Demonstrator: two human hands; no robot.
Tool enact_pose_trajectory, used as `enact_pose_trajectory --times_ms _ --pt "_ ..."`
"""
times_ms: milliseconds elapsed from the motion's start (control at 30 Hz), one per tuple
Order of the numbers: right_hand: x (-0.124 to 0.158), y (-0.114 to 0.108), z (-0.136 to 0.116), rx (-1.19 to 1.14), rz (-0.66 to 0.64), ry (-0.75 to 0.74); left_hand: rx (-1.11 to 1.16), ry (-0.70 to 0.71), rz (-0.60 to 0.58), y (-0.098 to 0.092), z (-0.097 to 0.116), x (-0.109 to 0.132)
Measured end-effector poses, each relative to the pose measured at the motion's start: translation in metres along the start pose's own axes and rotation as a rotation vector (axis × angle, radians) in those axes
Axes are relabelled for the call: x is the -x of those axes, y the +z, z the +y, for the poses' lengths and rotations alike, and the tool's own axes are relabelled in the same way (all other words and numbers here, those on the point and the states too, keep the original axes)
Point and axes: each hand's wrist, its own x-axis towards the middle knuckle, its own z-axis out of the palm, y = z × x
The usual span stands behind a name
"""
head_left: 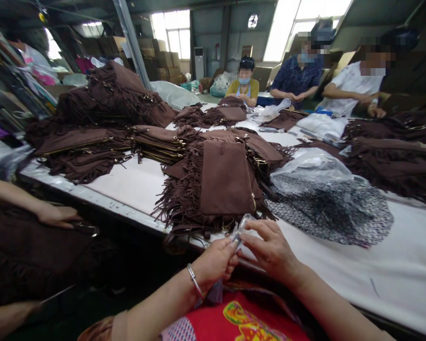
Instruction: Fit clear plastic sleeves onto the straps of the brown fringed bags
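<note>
At the table's near edge, in front of my body, my left hand (pixel 216 263) is closed round a piece of clear plastic (pixel 242 229), perhaps a small bag. My right hand (pixel 271 246) has its thumb and fingers on the upper end of the same plastic. What else may be inside the plastic is too small to tell. Just beyond both hands lies a brown fringed bag (pixel 223 180), flat on other bags, with a gold zip along its right side and strips of fringe on its left.
Brown bags lie in a stack (pixel 159 144) and in a large heap (pixel 106 94) at left. A clear bag with black-and-white patterned contents (pixel 326 203) sits at right on the white table (pixel 412 246). A co-worker's hand (pixel 57 214) holds a brown bag at far left. Three people stand opposite.
</note>
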Motion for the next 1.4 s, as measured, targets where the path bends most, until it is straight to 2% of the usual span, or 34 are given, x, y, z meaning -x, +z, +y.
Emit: enact_pose_trajectory --times_ms 100,233,300,333,400,467,533,567,633,733,800,900,967,1067,1167,1233,1267,1333,1400 --pt "-0.014 -0.003 -0.002 0.055 -0.092 -0.069 -0.116 0.074 0.048 0.003 -0.003 0.000" --pt "-0.027 0.000 -0.004 0.066 -0.180 -0.071 -0.546 0.420 0.168 0.001 -0.001 0.004" --pt "-0.031 0.002 -0.005 0.043 -0.183 -0.036 -0.673 0.515 0.217 -0.001 0.001 0.002" --pt "-0.032 0.004 -0.006 0.020 -0.152 -0.001 -0.681 0.511 0.232 -0.001 0.002 0.000" --pt "-0.034 0.006 -0.007 -0.052 -0.011 0.111 -0.558 0.410 0.235 -0.002 0.004 -0.006" --pt "-0.031 0.007 -0.009 -0.147 0.145 0.281 -0.286 0.273 0.180 -0.002 0.006 -0.013" --pt "-0.022 0.007 -0.014 -0.245 0.186 0.497 0.018 0.185 0.110 -0.001 0.008 -0.019" --pt "-0.016 0.007 -0.018 -0.304 0.143 0.608 0.138 0.169 0.086 0.000 0.009 -0.021" --pt "-0.001 0.009 -0.029 -0.477 -0.035 0.807 0.295 0.162 0.070 0.004 0.013 -0.026" --pt "0.017 0.016 -0.047 -0.903 -0.361 0.974 0.418 0.157 0.100 0.016 0.018 -0.032" --pt "0.023 0.022 -0.057 -1.159 -0.428 1.036 0.443 0.163 0.148 0.025 0.021 -0.037" --pt "0.025 0.025 -0.064 -1.409 -0.348 1.109 0.449 0.163 0.191 0.035 0.022 -0.043" --pt "0.026 0.024 -0.063 -1.516 -0.318 1.111 0.463 0.142 0.164 0.037 0.022 -0.045" --pt "0.033 0.021 -0.059 -1.482 -0.371 1.058 0.439 0.117 0.112 0.036 0.021 -0.044" --pt "0.040 0.017 -0.053 -1.164 -0.482 0.952 0.329 0.122 0.126 0.027 0.019 -0.045" --pt "0.042 0.007 -0.043 -0.904 -0.424 0.857 0.191 0.126 0.167 0.018 0.017 -0.048" --pt "0.042 -0.002 -0.034 -0.784 -0.324 0.824 0.122 0.127 0.177 0.012 0.016 -0.051" --pt "0.043 -0.033 -0.008 -0.567 -0.020 0.808 0.021 0.096 0.184 0.003 0.012 -0.057" --pt "0.048 -0.077 0.031 -0.345 0.334 0.854 -0.061 0.092 0.200 -0.004 0.006 -0.062"
